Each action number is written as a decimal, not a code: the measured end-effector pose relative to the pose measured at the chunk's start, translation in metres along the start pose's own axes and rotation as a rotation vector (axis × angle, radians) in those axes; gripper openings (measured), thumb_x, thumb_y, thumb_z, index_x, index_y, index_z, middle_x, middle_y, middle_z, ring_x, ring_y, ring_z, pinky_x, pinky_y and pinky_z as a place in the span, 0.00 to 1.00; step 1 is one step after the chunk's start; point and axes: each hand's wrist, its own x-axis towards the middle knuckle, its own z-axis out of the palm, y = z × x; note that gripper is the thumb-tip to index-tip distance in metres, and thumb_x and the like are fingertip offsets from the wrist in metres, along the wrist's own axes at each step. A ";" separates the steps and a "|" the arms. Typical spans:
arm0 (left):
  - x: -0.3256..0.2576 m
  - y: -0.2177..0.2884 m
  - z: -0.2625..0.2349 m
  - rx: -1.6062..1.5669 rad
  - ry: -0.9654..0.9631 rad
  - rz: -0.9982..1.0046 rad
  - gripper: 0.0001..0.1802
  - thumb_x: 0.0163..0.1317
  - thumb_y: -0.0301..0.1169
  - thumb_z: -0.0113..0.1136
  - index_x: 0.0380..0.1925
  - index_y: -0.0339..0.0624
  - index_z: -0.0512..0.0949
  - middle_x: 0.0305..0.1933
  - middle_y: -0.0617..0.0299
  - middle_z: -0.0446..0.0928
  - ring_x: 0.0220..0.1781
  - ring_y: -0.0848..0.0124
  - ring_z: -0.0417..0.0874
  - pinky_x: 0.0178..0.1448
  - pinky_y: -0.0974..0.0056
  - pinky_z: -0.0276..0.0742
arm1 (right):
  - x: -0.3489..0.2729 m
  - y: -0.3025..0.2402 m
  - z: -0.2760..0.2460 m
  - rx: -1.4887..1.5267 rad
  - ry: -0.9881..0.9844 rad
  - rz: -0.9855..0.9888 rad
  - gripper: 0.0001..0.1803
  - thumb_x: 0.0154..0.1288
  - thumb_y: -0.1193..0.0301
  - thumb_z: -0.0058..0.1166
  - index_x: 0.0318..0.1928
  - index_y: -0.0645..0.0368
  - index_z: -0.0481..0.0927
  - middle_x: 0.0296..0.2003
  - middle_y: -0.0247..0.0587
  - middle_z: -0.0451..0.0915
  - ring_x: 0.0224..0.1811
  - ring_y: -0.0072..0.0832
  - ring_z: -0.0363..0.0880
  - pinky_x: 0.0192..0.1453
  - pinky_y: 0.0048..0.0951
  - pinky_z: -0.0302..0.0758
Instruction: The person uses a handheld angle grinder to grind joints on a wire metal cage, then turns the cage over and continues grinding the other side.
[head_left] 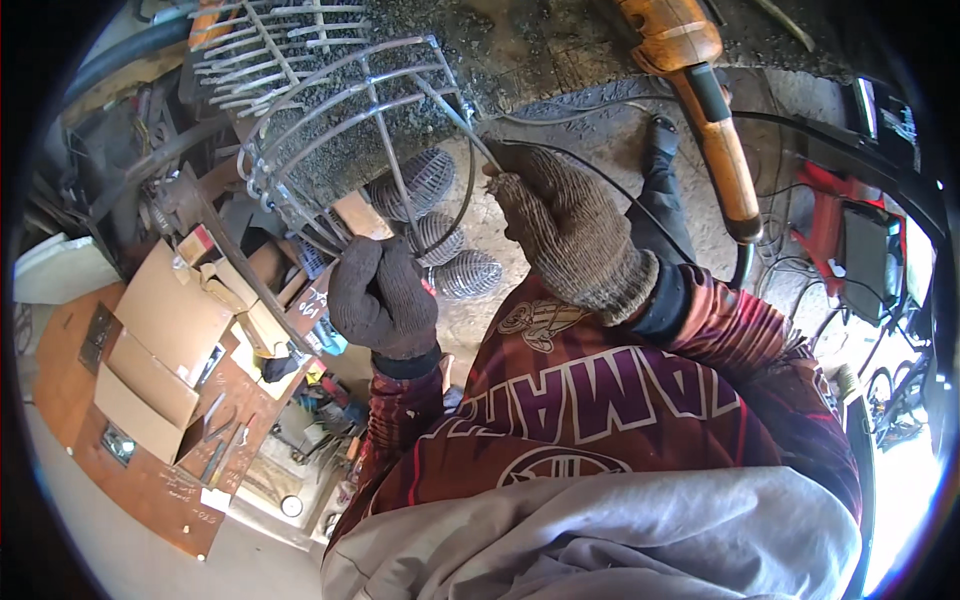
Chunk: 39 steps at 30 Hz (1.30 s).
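Observation:
A curved cage of bent metal rods (374, 100) stands at the edge of the dark, gritty work surface. My left hand (385, 300), in a dark knitted glove, is closed around the cage's lower near rim. My right hand (575, 225), in a brown knitted glove, pinches a thin metal rod (455, 118). That rod slants up and left, and its far end meets the cage's upper bars; whether it is joined there I cannot tell.
An orange power tool (700, 100) lies at the far right edge of the work surface. Beside the cage is a slatted metal grate (280, 50). Several wire domes (468, 272) sit on the floor below. Cardboard (150, 340) covers a brown table at left. Cables (790, 260) trail at right.

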 end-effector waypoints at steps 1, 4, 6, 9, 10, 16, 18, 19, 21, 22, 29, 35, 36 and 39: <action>-0.004 -0.003 0.003 0.003 0.068 0.012 0.06 0.59 0.20 0.53 0.24 0.30 0.74 0.18 0.61 0.70 0.14 0.78 0.66 0.18 0.69 0.58 | -0.001 -0.001 0.000 -0.012 -0.001 0.005 0.18 0.76 0.64 0.50 0.56 0.64 0.78 0.28 0.34 0.79 0.27 0.17 0.78 0.30 0.22 0.74; -0.004 0.002 0.007 0.086 0.119 -0.006 0.10 0.58 0.23 0.52 0.19 0.32 0.71 0.16 0.63 0.66 0.14 0.77 0.65 0.19 0.68 0.56 | 0.001 -0.001 0.002 0.067 -0.006 0.002 0.16 0.76 0.66 0.50 0.55 0.64 0.78 0.28 0.35 0.79 0.25 0.17 0.78 0.29 0.22 0.74; -0.002 0.008 0.007 0.120 0.103 -0.029 0.11 0.58 0.24 0.51 0.18 0.33 0.69 0.15 0.63 0.64 0.14 0.77 0.64 0.19 0.68 0.55 | 0.001 0.000 0.003 0.116 -0.013 -0.004 0.16 0.76 0.66 0.50 0.55 0.64 0.78 0.28 0.35 0.79 0.25 0.17 0.78 0.30 0.23 0.74; 0.001 0.010 0.006 0.120 0.075 -0.056 0.13 0.59 0.27 0.51 0.16 0.35 0.68 0.14 0.63 0.63 0.14 0.77 0.63 0.19 0.68 0.54 | 0.001 0.004 0.007 0.152 0.002 -0.011 0.16 0.76 0.66 0.50 0.55 0.65 0.78 0.27 0.36 0.79 0.25 0.18 0.78 0.31 0.23 0.74; -0.001 0.007 0.004 0.099 0.061 -0.065 0.13 0.59 0.27 0.51 0.16 0.35 0.67 0.14 0.63 0.63 0.14 0.77 0.63 0.19 0.68 0.53 | 0.001 0.005 0.008 0.146 0.009 -0.015 0.17 0.76 0.66 0.49 0.55 0.65 0.78 0.27 0.36 0.79 0.25 0.18 0.78 0.31 0.24 0.74; 0.004 0.007 0.005 0.094 0.026 0.033 0.15 0.60 0.28 0.50 0.15 0.35 0.67 0.14 0.63 0.62 0.13 0.76 0.62 0.19 0.68 0.52 | 0.002 -0.003 0.006 0.164 -0.008 -0.019 0.17 0.75 0.67 0.49 0.56 0.66 0.78 0.25 0.37 0.79 0.25 0.20 0.79 0.31 0.25 0.74; 0.002 0.004 0.004 0.130 0.029 0.072 0.15 0.60 0.28 0.49 0.15 0.35 0.67 0.14 0.63 0.62 0.13 0.75 0.62 0.19 0.67 0.52 | 0.001 0.000 0.008 0.167 -0.005 0.002 0.17 0.75 0.67 0.49 0.56 0.66 0.78 0.25 0.37 0.79 0.25 0.20 0.79 0.31 0.24 0.74; 0.002 0.002 0.003 0.147 0.032 0.092 0.16 0.60 0.28 0.49 0.14 0.35 0.66 0.14 0.62 0.62 0.13 0.75 0.63 0.19 0.67 0.52 | 0.000 0.002 0.009 0.172 -0.002 0.010 0.17 0.75 0.67 0.49 0.56 0.66 0.78 0.25 0.37 0.79 0.25 0.20 0.79 0.31 0.24 0.74; 0.005 0.012 0.006 0.110 0.012 0.017 0.16 0.60 0.28 0.49 0.14 0.34 0.66 0.14 0.62 0.62 0.13 0.74 0.63 0.19 0.67 0.53 | -0.002 0.006 0.012 0.185 0.010 0.025 0.17 0.75 0.67 0.49 0.56 0.66 0.78 0.24 0.36 0.79 0.25 0.20 0.78 0.31 0.24 0.74; 0.006 0.017 0.007 0.093 0.002 -0.022 0.16 0.60 0.28 0.49 0.14 0.34 0.67 0.15 0.61 0.62 0.13 0.74 0.63 0.19 0.67 0.53 | -0.002 0.007 0.013 0.187 0.014 0.033 0.17 0.75 0.67 0.49 0.56 0.66 0.78 0.24 0.36 0.79 0.24 0.20 0.78 0.31 0.24 0.74; 0.006 0.022 0.011 0.127 0.035 -0.040 0.15 0.58 0.29 0.49 0.15 0.32 0.68 0.15 0.61 0.62 0.14 0.74 0.64 0.19 0.66 0.54 | -0.001 0.013 0.016 0.230 0.006 0.023 0.17 0.75 0.67 0.49 0.55 0.67 0.78 0.25 0.37 0.80 0.24 0.19 0.77 0.31 0.24 0.74; 0.009 0.026 0.012 0.130 0.030 -0.019 0.16 0.59 0.29 0.47 0.14 0.32 0.68 0.15 0.62 0.63 0.13 0.74 0.62 0.19 0.68 0.53 | 0.000 0.009 0.014 0.239 -0.029 0.099 0.14 0.73 0.66 0.53 0.49 0.64 0.79 0.34 0.56 0.82 0.37 0.50 0.85 0.37 0.40 0.78; 0.007 0.025 0.012 0.115 0.029 -0.030 0.16 0.59 0.30 0.47 0.14 0.33 0.68 0.14 0.63 0.63 0.13 0.75 0.62 0.19 0.68 0.53 | -0.001 0.011 0.016 0.230 -0.016 0.100 0.13 0.73 0.67 0.53 0.49 0.64 0.79 0.34 0.56 0.82 0.36 0.50 0.85 0.37 0.40 0.78; 0.007 0.026 0.016 0.052 0.058 -0.090 0.16 0.59 0.31 0.48 0.15 0.34 0.67 0.13 0.64 0.62 0.13 0.77 0.60 0.19 0.70 0.52 | 0.000 0.019 0.023 0.288 0.004 0.087 0.12 0.72 0.67 0.54 0.48 0.64 0.79 0.34 0.57 0.82 0.37 0.52 0.84 0.37 0.40 0.78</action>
